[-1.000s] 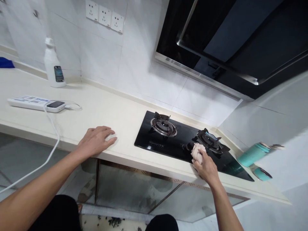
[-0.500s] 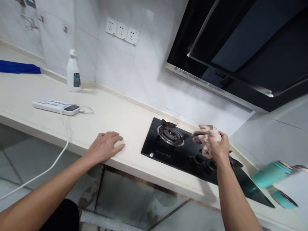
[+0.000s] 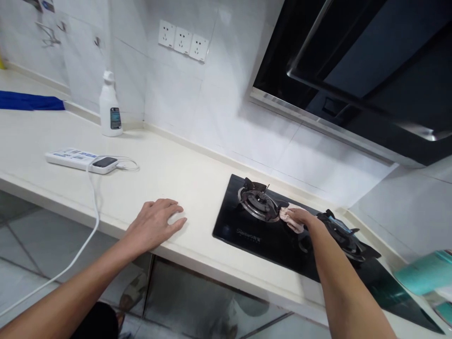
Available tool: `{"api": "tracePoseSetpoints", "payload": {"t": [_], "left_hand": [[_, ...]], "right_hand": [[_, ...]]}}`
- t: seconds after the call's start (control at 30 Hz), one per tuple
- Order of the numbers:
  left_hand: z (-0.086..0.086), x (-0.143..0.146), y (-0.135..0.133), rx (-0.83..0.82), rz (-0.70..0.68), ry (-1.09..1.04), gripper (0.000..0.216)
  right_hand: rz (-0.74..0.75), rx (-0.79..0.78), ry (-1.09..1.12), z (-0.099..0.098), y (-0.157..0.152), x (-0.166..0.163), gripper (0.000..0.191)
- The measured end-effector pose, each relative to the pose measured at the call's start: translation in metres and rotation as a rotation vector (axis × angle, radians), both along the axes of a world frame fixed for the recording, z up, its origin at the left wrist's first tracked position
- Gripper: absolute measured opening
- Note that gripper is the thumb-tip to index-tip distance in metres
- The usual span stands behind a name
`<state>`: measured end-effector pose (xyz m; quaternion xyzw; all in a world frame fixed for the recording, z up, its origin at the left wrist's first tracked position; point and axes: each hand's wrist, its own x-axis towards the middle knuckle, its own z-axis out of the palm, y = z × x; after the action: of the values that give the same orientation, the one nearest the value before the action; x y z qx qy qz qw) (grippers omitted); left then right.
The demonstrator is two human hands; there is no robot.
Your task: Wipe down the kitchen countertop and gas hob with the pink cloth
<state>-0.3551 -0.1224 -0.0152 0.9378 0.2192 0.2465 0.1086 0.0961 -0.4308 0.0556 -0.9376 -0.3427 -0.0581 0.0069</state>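
My right hand (image 3: 299, 216) is closed on a pale pinkish cloth (image 3: 291, 219), pressed to the black glass gas stove (image 3: 243, 238) just right of the left burner (image 3: 258, 201). Part of the cloth is hidden by my fingers. The right burner (image 3: 341, 230) lies beyond my right forearm, with something light blue on its support. My left hand (image 3: 157, 223) rests at the front edge of the cream countertop (image 3: 197, 207), fingers apart and holding nothing, left of the stove.
A white spray bottle (image 3: 110, 106) stands by the wall. A white power bank (image 3: 81, 160) with a cable lies on the counter. Farther left is a blue cloth (image 3: 30, 100). A teal canister (image 3: 423, 270) stands right of the stove, and a dark range hood (image 3: 353, 70) overhangs it.
My right hand has lowered the cloth from above the stove onto its surface beside the left burner. My left hand has stayed nearly in place. The view has shifted slightly.
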Motion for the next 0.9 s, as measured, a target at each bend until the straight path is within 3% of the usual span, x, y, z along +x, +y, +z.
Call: {"api": "tracePoseSetpoints", "payload": {"t": [0.1, 0.23, 0.47, 0.6, 0.7, 0.9], "left_hand": [[0.001, 0.001, -0.002, -0.006, -0.004, -0.001, 0.05], [0.005, 0.001, -0.007, -0.006, -0.01, 0.006, 0.049], [0.01, -0.001, -0.01, 0.011, -0.009, 0.069, 0.05], [0.006, -0.001, -0.007, 0.007, -0.01, 0.062, 0.05], [0.003, 0.0, -0.005, 0.009, -0.011, 0.046, 0.049], [0.002, 0.0, -0.002, 0.012, 0.002, 0.055, 0.051]], "right_hand": [[0.015, -0.21, 0.052, 0.002, -0.002, -0.016, 0.032], [0.021, -0.326, 0.004, 0.0, -0.005, -0.063, 0.028], [0.097, -0.262, -0.158, -0.017, -0.008, -0.19, 0.046], [0.201, -0.098, -0.198, -0.041, -0.027, -0.237, 0.043], [0.263, 0.022, -0.176, -0.054, -0.039, -0.232, 0.045], [0.001, -0.13, -0.2, -0.04, -0.012, -0.157, 0.038]]}}
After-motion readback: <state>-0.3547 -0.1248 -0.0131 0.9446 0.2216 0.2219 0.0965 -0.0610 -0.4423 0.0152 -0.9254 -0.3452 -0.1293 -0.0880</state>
